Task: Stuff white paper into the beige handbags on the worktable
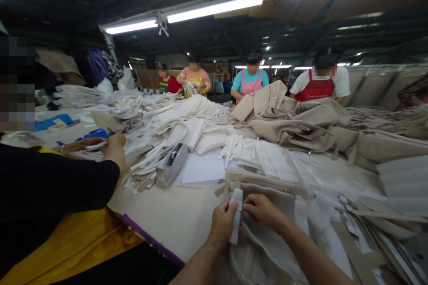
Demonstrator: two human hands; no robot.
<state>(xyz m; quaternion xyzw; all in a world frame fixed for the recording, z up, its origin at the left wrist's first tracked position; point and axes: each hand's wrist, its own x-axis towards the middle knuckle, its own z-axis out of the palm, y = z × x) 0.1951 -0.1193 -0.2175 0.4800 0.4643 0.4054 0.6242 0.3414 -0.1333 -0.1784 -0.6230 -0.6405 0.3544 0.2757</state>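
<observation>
head: left hand holds foam, probably.

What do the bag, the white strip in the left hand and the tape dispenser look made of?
Bag: perhaps matte leather or imitation leather; smooth beige surface, soft sag.
Strip: probably matte foam sheet; white, thick-looking, soft-edged. Paper is possible.
Dispenser: likely smooth hard plastic; grey, rigid, crisp-edged. Painted metal isn't ruled out.

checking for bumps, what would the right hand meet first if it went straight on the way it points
Likely the white strip held in the left hand, close beside the right hand; depth is unclear, so they may already touch.
</observation>
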